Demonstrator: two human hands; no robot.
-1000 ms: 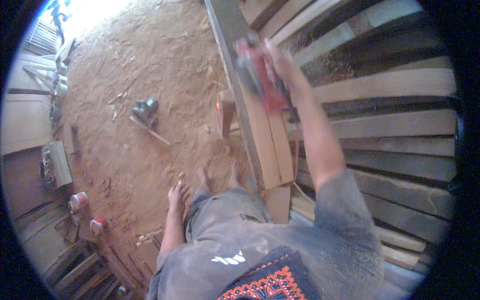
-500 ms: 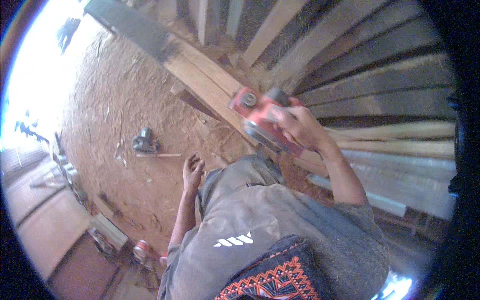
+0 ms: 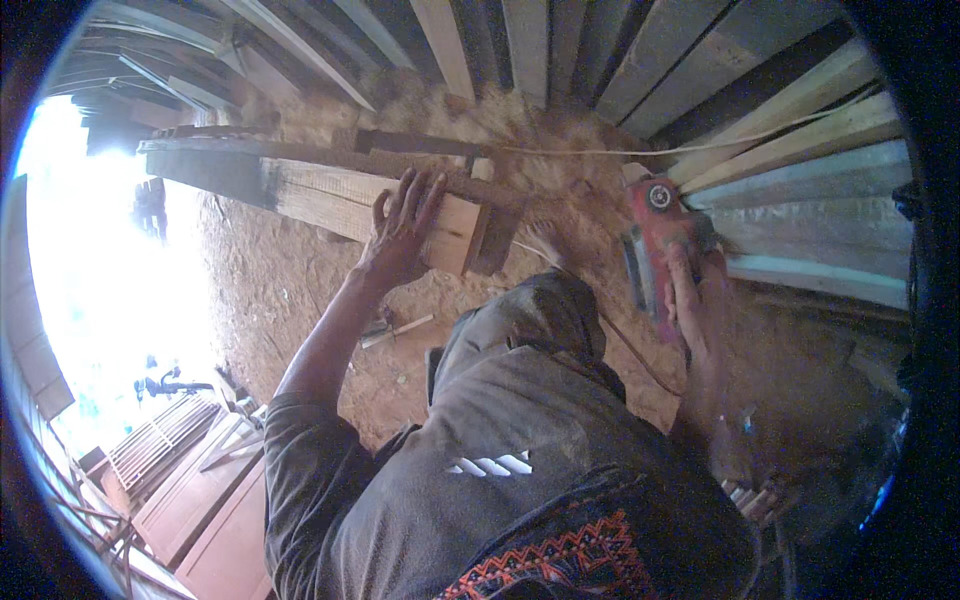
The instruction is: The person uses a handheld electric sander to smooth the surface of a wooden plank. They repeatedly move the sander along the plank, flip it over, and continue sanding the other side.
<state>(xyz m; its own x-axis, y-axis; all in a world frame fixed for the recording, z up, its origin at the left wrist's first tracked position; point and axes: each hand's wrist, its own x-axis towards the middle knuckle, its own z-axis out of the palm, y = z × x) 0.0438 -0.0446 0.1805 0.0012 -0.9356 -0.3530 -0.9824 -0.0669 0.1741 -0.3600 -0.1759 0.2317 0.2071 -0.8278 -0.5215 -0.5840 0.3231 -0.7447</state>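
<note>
My left hand (image 3: 405, 230) lies with fingers spread over a thick wooden beam (image 3: 325, 190), close to its sawn end. Pale wood shows on the beam near the hand, and its far left part is dark. Off to the right, away from the beam, my right hand (image 3: 684, 300) is wrapped round the handle of a red electric planer (image 3: 660, 235). A round knob shows at the planer's front end. Part of my right hand is smeared by motion.
Boards (image 3: 530, 50) stand along the back, with grey-blue planks (image 3: 820, 220) at the right. A light cord (image 3: 600, 152) runs across the back. My bare foot (image 3: 543, 243) is on the reddish dirt floor. Brown panels (image 3: 195, 490) lie at lower left.
The planer has come off the beam and moved right with my right hand. My left hand has risen from beside my leg onto the beam's end. The view has turned.
</note>
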